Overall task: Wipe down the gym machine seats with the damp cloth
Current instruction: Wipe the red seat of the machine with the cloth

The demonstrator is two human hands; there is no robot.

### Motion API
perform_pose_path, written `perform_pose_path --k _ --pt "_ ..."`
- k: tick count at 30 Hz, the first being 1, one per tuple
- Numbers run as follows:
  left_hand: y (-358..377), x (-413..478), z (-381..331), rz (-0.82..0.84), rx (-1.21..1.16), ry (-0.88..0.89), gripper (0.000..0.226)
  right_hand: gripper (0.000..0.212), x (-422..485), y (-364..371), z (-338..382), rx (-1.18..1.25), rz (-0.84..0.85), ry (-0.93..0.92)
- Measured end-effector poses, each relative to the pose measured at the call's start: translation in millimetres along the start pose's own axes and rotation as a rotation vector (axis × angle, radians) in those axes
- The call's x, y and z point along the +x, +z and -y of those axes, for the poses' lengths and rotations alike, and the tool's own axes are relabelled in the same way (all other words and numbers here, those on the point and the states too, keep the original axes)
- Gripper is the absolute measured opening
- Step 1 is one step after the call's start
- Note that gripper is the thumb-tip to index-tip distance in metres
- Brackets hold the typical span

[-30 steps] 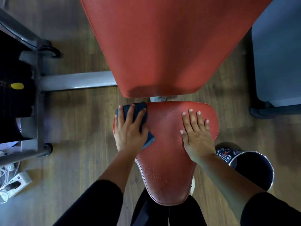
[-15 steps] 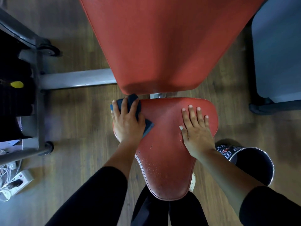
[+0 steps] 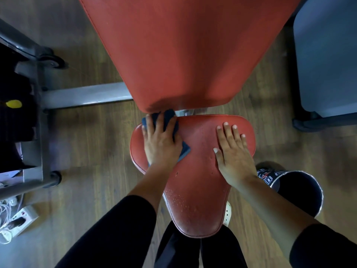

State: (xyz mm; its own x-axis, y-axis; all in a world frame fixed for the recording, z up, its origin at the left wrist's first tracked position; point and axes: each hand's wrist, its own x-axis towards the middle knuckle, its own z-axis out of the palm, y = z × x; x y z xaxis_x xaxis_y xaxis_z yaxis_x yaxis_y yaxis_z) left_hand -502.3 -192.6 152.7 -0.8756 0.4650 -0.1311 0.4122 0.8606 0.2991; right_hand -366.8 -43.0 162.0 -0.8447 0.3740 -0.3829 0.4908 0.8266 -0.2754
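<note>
The seat (image 3: 197, 171) is one red padded cushion, wide at the back and narrowing toward the person, with pale piping round its edge and water droplets beading near its narrow front. One dark blue cloth (image 3: 183, 150) lies on the seat's back left corner, just below the edge of a second, larger red pad, the backrest (image 3: 183, 51). The left hand (image 3: 160, 144) lies flat on the cloth, fingers straight and spread, pressing it onto the seat. The right hand (image 3: 233, 153) rests flat on the seat's right side, fingers straight, holding nothing. One round dark bucket (image 3: 270, 176) with printed lettering on its wall stands on the wooden floor (image 3: 96, 142) just beside the seat, partly under the right forearm; its inside is too dark to tell any contents. One white power strip (image 3: 21, 219) lies at the lower left.
</note>
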Motion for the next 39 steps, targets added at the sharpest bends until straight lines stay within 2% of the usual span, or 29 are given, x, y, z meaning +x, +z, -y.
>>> perform_pose_path --k 3,6,8,12,13,15,17,20,23,26,27,31,34,36,39 --pt "4.8 -15.2 -16.5 0.070 0.027 0.267 0.049 0.059 -2.5 -1.4 -7.4 0.016 -0.001 0.095" --pt "4.5 -30.1 -2.5 0.096 0.031 0.496 0.049 0.065 -4.1 -1.8 -13.1 0.003 0.010 0.090" --pt "4.4 -26.5 10.4 0.067 0.026 0.494 0.048 0.070 -4.3 -1.5 -16.9 -0.005 0.017 0.093" --pt "6.0 -4.5 -20.5 0.043 0.010 0.158 0.048 0.073 -6.3 -6.0 -26.3 0.000 0.014 0.114" --pt "7.1 -0.9 -34.0 0.063 0.007 0.132 0.049 0.073 -6.4 -5.6 -28.1 0.010 0.029 0.112" --pt "10.9 -0.6 -53.6 0.138 0.019 0.228 0.053 0.068 -5.6 -4.6 -30.3 0.055 0.041 0.114" --pt "13.4 -11.3 -55.3 0.197 0.054 0.435 0.053 0.065 -5.3 -5.2 -30.0 0.091 0.038 0.122" --pt "9.2 -23.9 -32.4 0.200 0.042 0.620 0.052 0.067 -6.0 -8.5 -28.9 0.109 0.046 0.109" --pt "6.7 -13.9 -16.1 0.135 0.020 0.510 0.050 0.069 -4.6 -10.3 -29.6 0.120 0.045 0.096" --pt "8.1 4.7 -40.3 0.136 0.019 0.282 0.051 0.069 -4.5 -11.5 -29.3 0.137 0.055 0.093" --pt "10.3 6.9 -52.1 0.156 0.020 0.264 0.052 0.069 -4.9 -11.5 -29.6 0.139 0.062 0.096" --pt "14.9 -4.9 -54.5 0.231 0.089 0.539 0.052 0.067 -5.9 -14.4 -30.9 0.168 0.084 0.109" --pt "6.7 -14.9 -21.7 0.192 0.076 0.571 0.052 0.067 -6.5 -18.5 -29.4 0.183 0.075 0.087" --pt "4.0 -12.5 -6.0 0.137 0.059 0.469 0.050 0.067 -5.9 -18.4 -27.3 0.179 0.066 0.086" --pt "5.4 3.5 -14.7 0.084 0.033 0.204 0.050 0.067 -4.9 -15.4 -24.6 0.143 0.056 0.111"
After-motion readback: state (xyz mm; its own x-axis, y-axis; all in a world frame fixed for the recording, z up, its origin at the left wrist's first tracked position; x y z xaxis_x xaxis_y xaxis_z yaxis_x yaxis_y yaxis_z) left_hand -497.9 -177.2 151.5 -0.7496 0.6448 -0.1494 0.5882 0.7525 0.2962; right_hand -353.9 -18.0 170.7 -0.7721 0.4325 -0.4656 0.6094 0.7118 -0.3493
